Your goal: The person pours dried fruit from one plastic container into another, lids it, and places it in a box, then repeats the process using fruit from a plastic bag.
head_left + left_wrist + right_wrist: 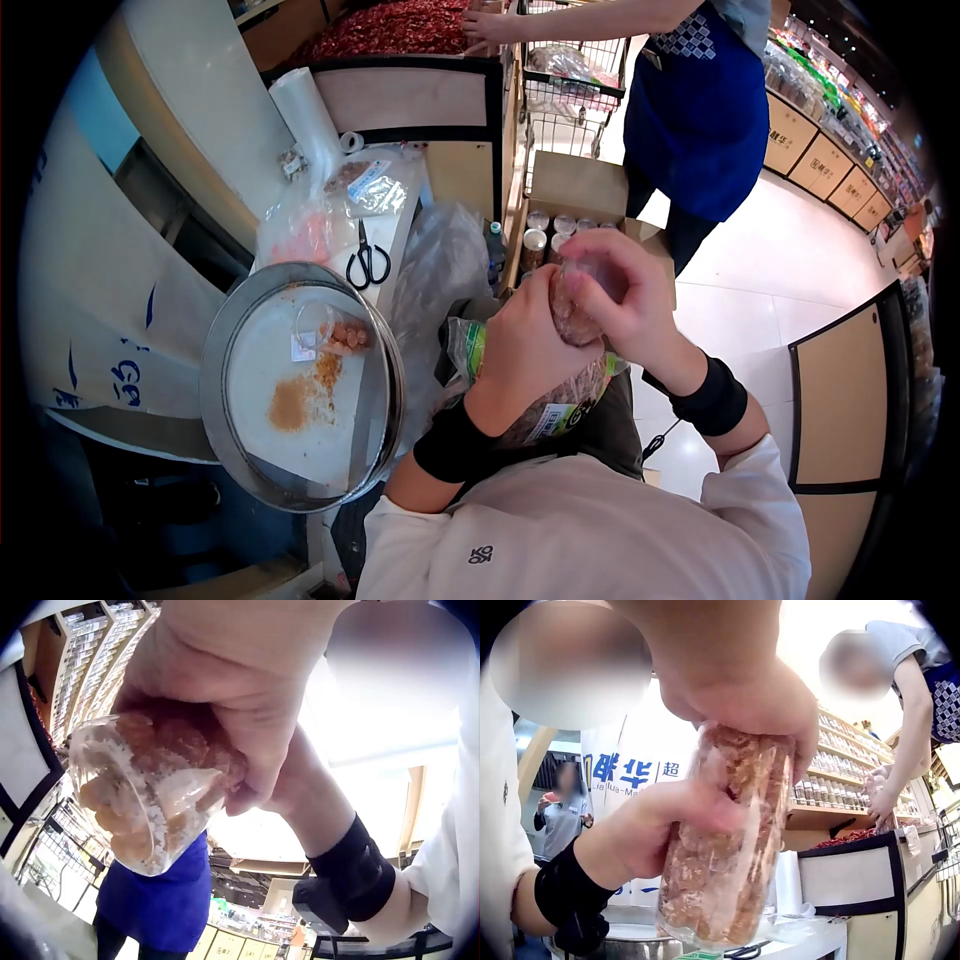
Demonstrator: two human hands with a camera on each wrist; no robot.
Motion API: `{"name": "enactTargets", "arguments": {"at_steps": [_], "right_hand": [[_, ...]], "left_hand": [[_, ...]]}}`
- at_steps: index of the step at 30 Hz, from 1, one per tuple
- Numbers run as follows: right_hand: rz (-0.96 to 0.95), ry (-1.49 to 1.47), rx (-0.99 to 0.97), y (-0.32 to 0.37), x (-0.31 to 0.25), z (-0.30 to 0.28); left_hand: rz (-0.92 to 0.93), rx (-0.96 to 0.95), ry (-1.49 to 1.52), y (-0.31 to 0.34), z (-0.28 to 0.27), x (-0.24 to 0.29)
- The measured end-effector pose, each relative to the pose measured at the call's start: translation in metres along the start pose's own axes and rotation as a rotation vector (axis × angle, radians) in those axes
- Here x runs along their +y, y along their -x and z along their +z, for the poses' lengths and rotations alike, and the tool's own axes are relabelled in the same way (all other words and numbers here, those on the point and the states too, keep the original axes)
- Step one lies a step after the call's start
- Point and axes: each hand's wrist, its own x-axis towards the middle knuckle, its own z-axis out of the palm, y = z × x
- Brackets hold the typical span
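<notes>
A clear plastic jar (727, 847) is packed with reddish-brown lumps dusted with white grains. My left hand (540, 340) wraps round its side, with the thumb across the front in the right wrist view. Over the jar's top end curls my right hand (640, 295), which hides the cap area. In the left wrist view the jar's clear bottom points toward the camera. Below my hands, a plastic bag of brown dried goods (530, 425) with a green label lies on my lap.
To the left stands a round metal sieve (215, 400) with orange-brown crumbs and a small bag inside. Black-handled scissors (368, 265) and a plastic bag roll (300, 120) lie beyond. A cardboard box (575, 180) holds several jars. A person in a blue apron (700, 110) stands ahead.
</notes>
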Motion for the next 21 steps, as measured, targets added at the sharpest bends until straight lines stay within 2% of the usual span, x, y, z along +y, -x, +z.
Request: {"name": "enactTargets", "arguments": {"at_steps": [1, 2, 3, 4, 5, 7, 8, 12, 15, 17, 21], "right_hand": [[-0.004, 0.004, 0.006, -0.001, 0.002, -0.005], [-0.074, -0.109, -0.102, -0.001, 0.004, -0.012], [-0.138, -0.225, -0.216, 0.000, 0.006, -0.019], [-0.021, -0.435, -0.330, -0.002, 0.006, -0.030], [-0.013, -0.432, -0.341, -0.004, 0.007, -0.031], [-0.088, -0.721, -0.492, -0.005, 0.010, -0.031], [-0.096, -0.764, -0.503, -0.005, 0.012, -0.030], [-0.144, -0.618, -0.496, 0.002, 0.019, -0.033], [-0.104, -0.439, -0.408, 0.000, 0.018, -0.032], [0.098, -0.443, -0.343, -0.002, 0.012, -0.031], [0.080, -0.342, -0.304, 0.001, 0.010, -0.034]], "left_hand": [[-0.016, -0.054, -0.020, -0.001, -0.005, -0.001], [-0.012, -0.052, -0.015, -0.003, -0.011, -0.001], [-0.035, -0.156, 0.088, -0.003, -0.020, 0.001], [-0.059, -0.256, 0.193, -0.002, -0.027, 0.004], [-0.068, -0.249, 0.201, -0.002, -0.031, 0.010], [-0.001, -0.455, 0.424, -0.007, -0.038, 0.019], [0.059, -0.412, 0.487, -0.005, -0.032, 0.018], [0.063, -0.462, 0.405, -0.007, -0.030, 0.013], [0.020, -0.322, 0.390, -0.005, -0.012, 0.008], [-0.070, -0.270, 0.464, -0.004, -0.002, 0.007], [-0.017, -0.269, 0.429, -0.006, 0.003, 0.003]]}}
